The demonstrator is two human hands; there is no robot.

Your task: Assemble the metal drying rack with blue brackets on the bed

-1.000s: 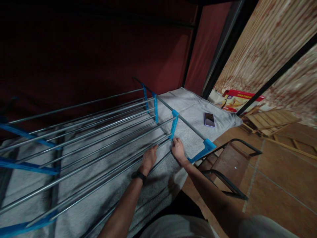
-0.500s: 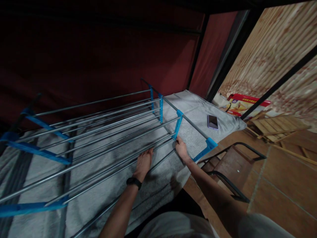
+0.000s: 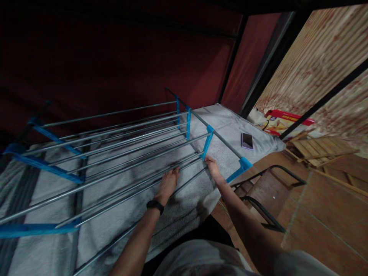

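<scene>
A rack of grey metal rods [image 3: 120, 161] joined by blue plastic brackets [image 3: 207, 142] lies across a grey blanket. My left hand [image 3: 167, 186], with a black band at its wrist, is at the lower pair of rods, its fingers curled against them; part of the grip is hidden. To the right, my right hand [image 3: 212, 167] pinches the lower end of a blue bracket, where the rods enter it. More blue brackets [image 3: 43, 166] hold the rods' far ends at left. A blue corner piece [image 3: 244, 165] caps the side tube, just right of my right hand.
On the grey blanket [image 3: 224, 122] rests a phone [image 3: 247, 141]. Beyond the blanket's right edge stand a black-framed chair [image 3: 267, 191] and a slatted wooden piece [image 3: 322, 149] on the tiled floor. A red and yellow box [image 3: 287, 118] leans near the corrugated wall.
The left end of the rack has risen slightly in view. Both hands stay at nearly the same spots on the rack, with the left shifted a little.
</scene>
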